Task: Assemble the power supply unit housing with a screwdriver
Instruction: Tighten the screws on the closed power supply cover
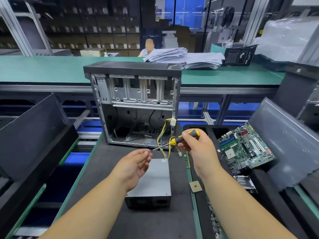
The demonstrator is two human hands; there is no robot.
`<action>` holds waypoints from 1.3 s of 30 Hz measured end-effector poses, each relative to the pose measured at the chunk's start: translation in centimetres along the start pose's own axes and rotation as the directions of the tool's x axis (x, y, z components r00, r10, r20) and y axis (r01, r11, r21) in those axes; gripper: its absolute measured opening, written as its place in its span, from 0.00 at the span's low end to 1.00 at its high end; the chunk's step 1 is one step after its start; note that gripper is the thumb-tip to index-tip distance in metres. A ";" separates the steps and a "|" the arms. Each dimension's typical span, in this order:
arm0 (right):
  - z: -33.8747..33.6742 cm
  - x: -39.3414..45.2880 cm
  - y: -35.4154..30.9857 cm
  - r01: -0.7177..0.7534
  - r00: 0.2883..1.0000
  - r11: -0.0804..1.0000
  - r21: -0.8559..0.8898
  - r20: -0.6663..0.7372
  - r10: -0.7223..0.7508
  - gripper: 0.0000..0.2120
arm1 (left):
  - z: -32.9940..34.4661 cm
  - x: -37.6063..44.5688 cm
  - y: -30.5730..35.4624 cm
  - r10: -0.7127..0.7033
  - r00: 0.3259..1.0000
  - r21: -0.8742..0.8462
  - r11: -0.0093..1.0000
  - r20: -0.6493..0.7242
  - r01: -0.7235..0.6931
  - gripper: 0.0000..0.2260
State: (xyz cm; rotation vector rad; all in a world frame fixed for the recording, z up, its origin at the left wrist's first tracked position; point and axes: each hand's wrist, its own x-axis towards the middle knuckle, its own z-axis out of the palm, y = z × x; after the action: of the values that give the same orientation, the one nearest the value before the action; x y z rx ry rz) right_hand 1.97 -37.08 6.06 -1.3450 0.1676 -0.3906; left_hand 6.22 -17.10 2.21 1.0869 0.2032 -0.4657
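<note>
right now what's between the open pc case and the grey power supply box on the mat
In the head view, yellow and black cables run from the power supply box toward the pc case; the screwdriver is held above that gap.

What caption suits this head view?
Right hand holds yellow-black screwdriver; left hand pinches its tip above grey metal power supply box.

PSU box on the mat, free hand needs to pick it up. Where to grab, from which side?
Likely best across the two long side walls of the power supply unit, coming from above. It lies flat with its broad top face up and both sides free. Avoid the far end, where the yellow cable bundle exits, and the near vented face.
</note>
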 end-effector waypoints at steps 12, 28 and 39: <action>-4.3 1.6 -0.6 -0.019 0.998 0.996 -0.090 0.061 0.024 0.03 | 3.9 1.0 -2.3 -0.058 0.996 0.023 0.998 -0.068 0.060 0.05; -3.6 3.9 0.0 -0.042 0.998 0.982 -0.182 0.032 0.049 0.08 | 3.3 3.5 -1.8 0.165 0.981 0.494 0.847 0.105 -0.196 0.11; -1.7 5.0 0.5 0.020 0.998 0.739 -0.673 0.052 0.021 0.05 | 0.0 8.7 -2.6 0.147 0.919 0.923 0.063 0.367 -0.379 0.17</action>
State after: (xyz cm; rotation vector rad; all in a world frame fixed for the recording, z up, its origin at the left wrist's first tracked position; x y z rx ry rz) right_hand 6.11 -40.35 5.74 -2.0807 0.2805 -0.2964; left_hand 12.75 -20.43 -3.21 2.4139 -0.6371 -0.3086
